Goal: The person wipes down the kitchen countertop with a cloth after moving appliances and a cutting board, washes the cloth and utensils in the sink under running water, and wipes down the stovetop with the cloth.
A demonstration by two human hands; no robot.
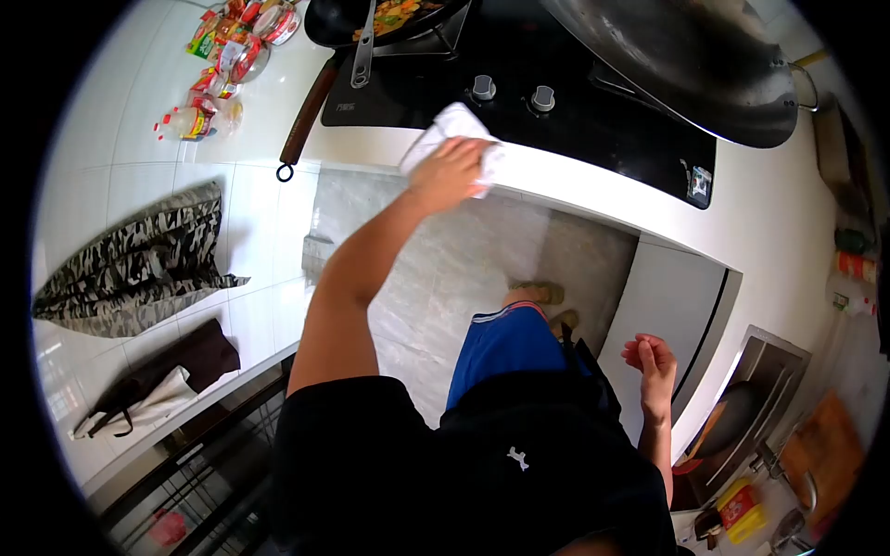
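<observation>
My left hand (450, 173) presses a folded white cloth (443, 130) onto the front of the counter, its fingers closed over it. One corner of the cloth reaches the front edge of the black cooktop (389, 113), left of two knobs (484, 88). Down by my right side, my right hand (652, 361) hangs in the air with loosely curled fingers; nothing shows in it. A frying pan (320, 23) with cooked food and a metal spatula (364, 56) sits on the left burner, its brown handle (306, 120) jutting over the counter edge.
A large wok (686, 65) covers the cooktop's right side. Bottles and packets (222, 69) stand at the back left. Camouflage cloth (139, 264) and a dark apron-like cloth (171, 371) hang on the left. At the right, a sink (756, 408) holds a dark pan.
</observation>
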